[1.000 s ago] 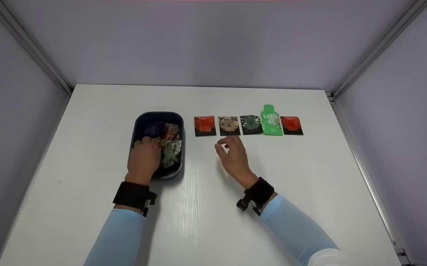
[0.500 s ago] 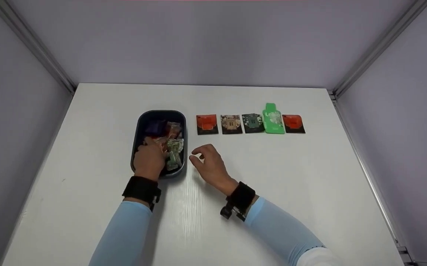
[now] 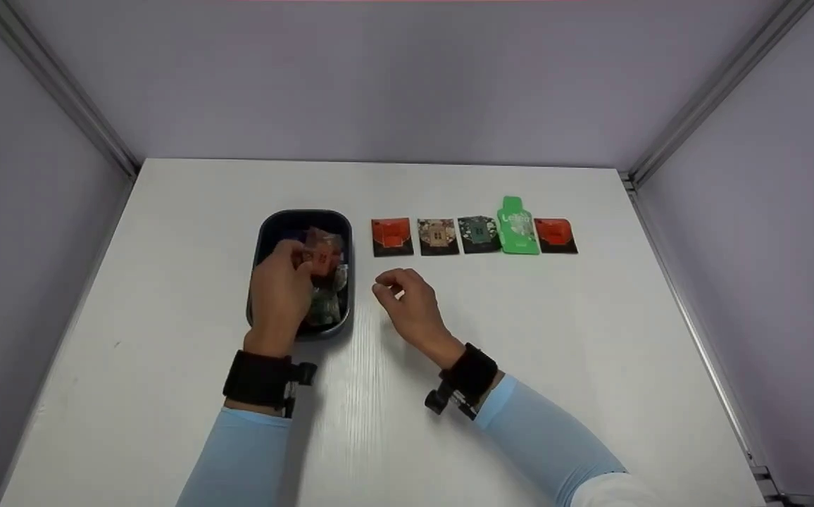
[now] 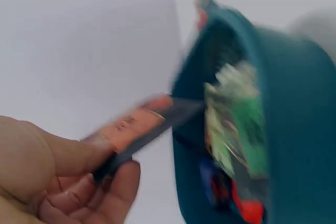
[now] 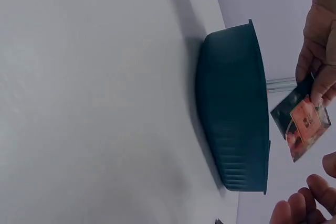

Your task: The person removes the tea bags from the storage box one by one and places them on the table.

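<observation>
My left hand (image 3: pixel 280 296) pinches a flat red-and-black sachet (image 3: pixel 322 263) between thumb and fingers, over the dark teal plastic bin (image 3: pixel 348 310). The right wrist view shows the pinched sachet (image 5: pixel 307 121) above the bin's rim, tilted. Inside the bin lie more packets, among them a green one (image 4: pixel 249 129); the left hand and sachet hide part of them in the head view. To the right of the bin, my right hand (image 3: pixel 410 306) hovers with loosely bent fingers and nothing between them.
A row of flat packets lies at the back right of the white table (image 3: pixel 379 436): a red one (image 3: pixel 393 236), a tan one (image 3: pixel 439 236), a dark green one (image 3: pixel 479 234), a bright green bottle-shaped one (image 3: pixel 517 229) and another red one (image 3: pixel 555 236). Grey walls enclose the table.
The left hand has come up from among the packets in the bin, now with the red-and-black sachet pinched. The right hand has moved left from below the row toward the bin.
</observation>
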A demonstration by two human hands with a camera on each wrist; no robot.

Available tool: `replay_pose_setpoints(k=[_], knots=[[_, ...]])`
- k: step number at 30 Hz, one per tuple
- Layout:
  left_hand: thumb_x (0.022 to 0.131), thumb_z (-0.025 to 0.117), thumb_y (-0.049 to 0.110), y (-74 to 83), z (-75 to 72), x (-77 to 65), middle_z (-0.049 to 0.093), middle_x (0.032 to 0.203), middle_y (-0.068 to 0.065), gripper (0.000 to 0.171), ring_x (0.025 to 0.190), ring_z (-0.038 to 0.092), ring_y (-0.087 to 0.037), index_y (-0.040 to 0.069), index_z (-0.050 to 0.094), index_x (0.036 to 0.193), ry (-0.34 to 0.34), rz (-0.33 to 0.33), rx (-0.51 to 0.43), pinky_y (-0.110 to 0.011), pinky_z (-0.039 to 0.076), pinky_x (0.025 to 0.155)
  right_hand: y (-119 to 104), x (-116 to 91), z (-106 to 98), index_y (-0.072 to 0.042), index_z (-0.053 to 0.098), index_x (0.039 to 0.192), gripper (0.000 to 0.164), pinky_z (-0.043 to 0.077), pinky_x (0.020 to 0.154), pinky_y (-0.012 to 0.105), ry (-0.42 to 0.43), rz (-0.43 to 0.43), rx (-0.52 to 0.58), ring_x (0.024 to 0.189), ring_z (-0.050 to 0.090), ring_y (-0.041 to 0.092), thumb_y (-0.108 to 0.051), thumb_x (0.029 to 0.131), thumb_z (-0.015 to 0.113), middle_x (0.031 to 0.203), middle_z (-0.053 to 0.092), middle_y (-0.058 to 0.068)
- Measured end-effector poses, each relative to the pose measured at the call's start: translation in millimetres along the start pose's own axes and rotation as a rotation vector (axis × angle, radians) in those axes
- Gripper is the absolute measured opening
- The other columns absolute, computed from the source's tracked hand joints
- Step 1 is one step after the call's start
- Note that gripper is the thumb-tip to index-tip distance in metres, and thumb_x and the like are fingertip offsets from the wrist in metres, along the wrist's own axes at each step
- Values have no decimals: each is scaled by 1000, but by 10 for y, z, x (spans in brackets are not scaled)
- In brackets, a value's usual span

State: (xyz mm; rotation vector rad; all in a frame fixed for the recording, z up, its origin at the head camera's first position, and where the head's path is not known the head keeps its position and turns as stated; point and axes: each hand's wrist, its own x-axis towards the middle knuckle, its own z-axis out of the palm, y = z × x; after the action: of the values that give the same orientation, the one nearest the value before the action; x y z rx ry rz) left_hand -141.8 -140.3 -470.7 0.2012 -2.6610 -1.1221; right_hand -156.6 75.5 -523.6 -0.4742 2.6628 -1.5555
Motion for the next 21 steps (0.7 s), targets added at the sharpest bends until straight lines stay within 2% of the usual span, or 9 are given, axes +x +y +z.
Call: replay_pose_setpoints(k=[2,5,7,12,14,15,17,21], knots=[[101,63,11,92,50,-13,72,101,-16,26,80,66,-30,2,64,126,-13,-21,-82,-42,49,68,-35,20,-21,-10,65,119,23,52,81,31,17,2,47,100,63,16,-26,103,62,114,66,7],[100,67,13,191,173,-39,72,105,-13,24,87,67,-26,4,65,121,-34,-59,-194,-43,53,73,-48,38,-43,-10,57,126,28,55,86,33,40,-4,114,106,65,16,-27,104,62,123,64,8],[99,69,13,226,265,-51,72,108,-13,24,93,68,-25,5,65,121,-44,-74,-251,-43,55,77,-31,46,-54,-11,54,125,28,56,87,32,65,-12,130,107,65,15,-27,103,62,123,63,5],[100,66,9,285,466,-47,68,114,-16,31,98,70,-26,2,56,129,-116,-89,-430,-40,59,78,40,74,-108,-12,62,116,17,56,73,29,157,-46,107,87,67,14,-18,101,67,105,68,2],[101,63,6,302,542,-35,68,114,-17,33,96,71,-26,2,53,133,-125,-97,-464,-38,61,76,74,104,-146,-11,66,112,13,54,67,29,188,-46,106,79,66,16,-14,100,67,99,70,3],[101,63,4,309,579,-32,69,114,-18,34,95,72,-26,2,53,133,-119,-86,-454,-38,61,76,96,123,-169,-10,67,111,12,54,65,29,203,-40,111,76,65,18,-13,99,68,97,70,3],[100,62,0,321,655,-43,70,114,-17,32,96,71,-27,1,57,132,-90,-25,-348,-40,59,77,148,166,-217,-10,69,109,10,54,64,28,233,-10,116,75,66,22,-10,99,68,95,70,3],[98,57,-8,348,824,-148,72,114,-16,28,103,70,-31,2,67,123,-54,172,-71,-43,57,86,308,244,-271,-9,69,107,9,53,63,28,264,75,102,77,67,27,-7,98,68,94,70,4]])
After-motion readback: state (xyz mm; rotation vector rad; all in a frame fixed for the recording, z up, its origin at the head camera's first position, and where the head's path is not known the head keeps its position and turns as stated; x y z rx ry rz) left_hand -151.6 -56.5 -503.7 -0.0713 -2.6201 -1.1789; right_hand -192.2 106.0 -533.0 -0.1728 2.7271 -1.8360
